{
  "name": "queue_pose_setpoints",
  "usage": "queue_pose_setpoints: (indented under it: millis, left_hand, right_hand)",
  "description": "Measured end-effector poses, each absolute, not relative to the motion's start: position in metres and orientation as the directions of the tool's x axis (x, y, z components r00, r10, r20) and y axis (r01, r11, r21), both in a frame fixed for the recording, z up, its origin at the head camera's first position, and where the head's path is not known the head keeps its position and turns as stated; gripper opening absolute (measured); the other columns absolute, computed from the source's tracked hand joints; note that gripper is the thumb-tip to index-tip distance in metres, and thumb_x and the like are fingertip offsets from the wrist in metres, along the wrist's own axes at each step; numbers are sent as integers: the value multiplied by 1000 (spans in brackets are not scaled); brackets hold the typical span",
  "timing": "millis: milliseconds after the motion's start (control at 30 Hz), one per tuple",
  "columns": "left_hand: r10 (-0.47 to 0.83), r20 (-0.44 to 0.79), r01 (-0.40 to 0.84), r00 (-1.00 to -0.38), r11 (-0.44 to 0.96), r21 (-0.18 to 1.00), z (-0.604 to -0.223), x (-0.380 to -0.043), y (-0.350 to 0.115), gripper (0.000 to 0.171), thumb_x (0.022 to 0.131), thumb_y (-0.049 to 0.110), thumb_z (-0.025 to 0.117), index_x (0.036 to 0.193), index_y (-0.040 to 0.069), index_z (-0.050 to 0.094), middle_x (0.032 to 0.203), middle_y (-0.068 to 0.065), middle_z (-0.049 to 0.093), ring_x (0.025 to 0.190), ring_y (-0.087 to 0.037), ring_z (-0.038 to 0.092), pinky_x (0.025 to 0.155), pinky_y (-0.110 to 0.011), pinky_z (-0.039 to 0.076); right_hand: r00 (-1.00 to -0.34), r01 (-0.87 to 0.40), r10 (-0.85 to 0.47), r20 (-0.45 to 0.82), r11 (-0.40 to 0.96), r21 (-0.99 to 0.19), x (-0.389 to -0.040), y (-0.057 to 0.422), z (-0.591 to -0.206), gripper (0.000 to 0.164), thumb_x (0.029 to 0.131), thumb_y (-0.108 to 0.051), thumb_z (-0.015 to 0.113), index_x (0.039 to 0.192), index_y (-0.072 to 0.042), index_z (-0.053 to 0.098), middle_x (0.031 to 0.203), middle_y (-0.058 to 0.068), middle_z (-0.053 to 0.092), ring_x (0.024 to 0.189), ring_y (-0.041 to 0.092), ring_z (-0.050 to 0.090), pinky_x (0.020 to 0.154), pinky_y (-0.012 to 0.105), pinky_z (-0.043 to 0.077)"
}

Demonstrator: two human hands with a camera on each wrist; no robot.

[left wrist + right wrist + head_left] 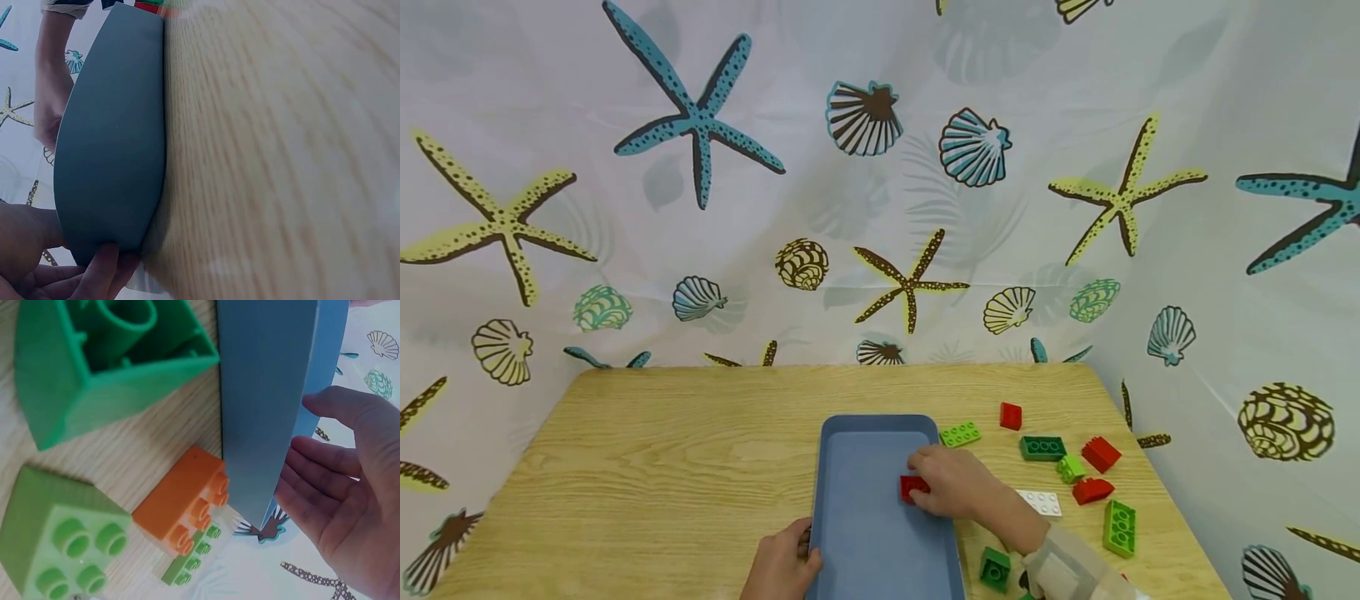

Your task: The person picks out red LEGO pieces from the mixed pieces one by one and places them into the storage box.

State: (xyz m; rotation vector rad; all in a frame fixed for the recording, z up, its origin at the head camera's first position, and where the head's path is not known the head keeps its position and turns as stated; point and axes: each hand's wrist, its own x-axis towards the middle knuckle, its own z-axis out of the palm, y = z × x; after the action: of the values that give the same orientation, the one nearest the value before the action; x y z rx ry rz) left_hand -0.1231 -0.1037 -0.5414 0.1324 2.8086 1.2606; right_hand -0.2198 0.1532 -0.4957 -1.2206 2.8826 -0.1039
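A shallow blue tray (pixel 865 533) lies on the wooden table. My left hand (pixel 781 562) grips its left edge near the front. In the left wrist view, the fingers (pixel 100 269) press against the tray's outer wall (pixel 112 137). My right hand (pixel 955 483) reaches over the right rim and pinches a red toy brick (pixel 907 488) inside the tray. From the right wrist, the tray wall (pixel 269 394) hides the brick, and only the thumb and fingers (pixel 319 453) show beyond it.
Right of the tray lie loose bricks: light green (pixel 961 434), red (pixel 1011 416), dark green (pixel 1042 448), white (pixel 1041 502) and several others. An orange brick (pixel 181 494) is close to the tray's right wall. A shell-patterned cloth (pixel 865 200) hangs behind the table.
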Motion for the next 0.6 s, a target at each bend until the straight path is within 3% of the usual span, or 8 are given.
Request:
queue_pose_setpoints:
  millis: [200, 333, 600]
  left_hand:
    - [104, -20, 54, -994, 655, 754, -542, -123, -103, 37, 70, 0, 63, 104, -13, 59, 82, -14, 67, 66, -11, 60, 56, -28, 54]
    - [104, -12, 59, -995, 654, 754, -542, -122, -104, 36, 70, 0, 63, 104, -13, 59, 81, -13, 67, 66, -11, 60, 56, -28, 54]
    - [112, -29, 50, -993, 647, 761, -539, -122, -103, 37, 70, 0, 62, 104, -14, 58, 82, -14, 67, 67, -12, 60, 57, -29, 54]
  right_hand:
    - [-729, -684, -684, 40, 724, -84, -223, 160, -492, 31, 84, -32, 60, 103, -8, 64, 96, 3, 64, 83, 12, 55, 63, 29, 53]
    - [-771, -636, -625, 122, 768, -80, -226, 165, -488, 31, 84, -29, 61, 105, -6, 62, 101, 6, 62, 91, 17, 55, 67, 32, 54]
    - [-867, -462, -424, 261, 881, -106, -236, 178, -478, 32, 80, -23, 66, 103, -2, 63, 99, 12, 64, 88, 23, 57, 64, 35, 55]
